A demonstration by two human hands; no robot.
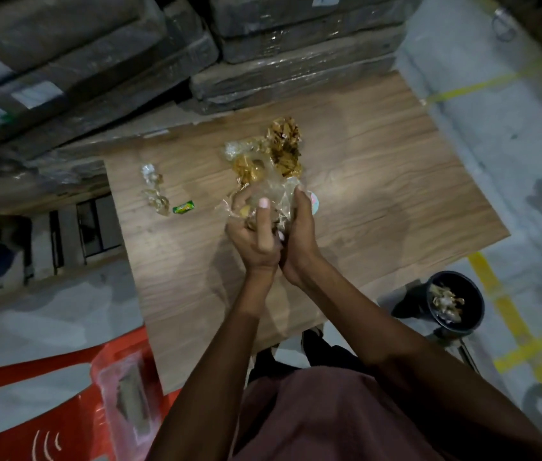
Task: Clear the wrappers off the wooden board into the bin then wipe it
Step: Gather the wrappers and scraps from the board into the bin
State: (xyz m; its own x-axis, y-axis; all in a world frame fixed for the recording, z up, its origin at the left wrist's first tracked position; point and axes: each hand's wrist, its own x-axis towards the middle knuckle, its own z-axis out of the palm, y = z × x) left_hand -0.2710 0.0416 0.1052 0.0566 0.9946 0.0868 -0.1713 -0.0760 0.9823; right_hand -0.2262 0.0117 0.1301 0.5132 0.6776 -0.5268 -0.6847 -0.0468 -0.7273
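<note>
A bundle of clear and gold wrappers (271, 194) is cupped between my left hand (254, 234) and my right hand (299, 234) above the middle of the wooden board (379, 181). More gold and brown wrappers (283, 144) lie on the board just beyond my hands. Farther left lie clear crumpled wrappers (155, 191) and a small green wrapper (183, 206). A pale round thing (314, 201) peeks out behind my right hand. The black bin (455, 302) stands on the floor to the right of the board, with some wrappers inside.
Stacked plastic-wrapped packages (130, 78) crowd the board's far edge. A red plastic chair (63, 394) with a bagged item stands at the lower left. The grey floor carries yellow tape lines (509, 314) near the bin.
</note>
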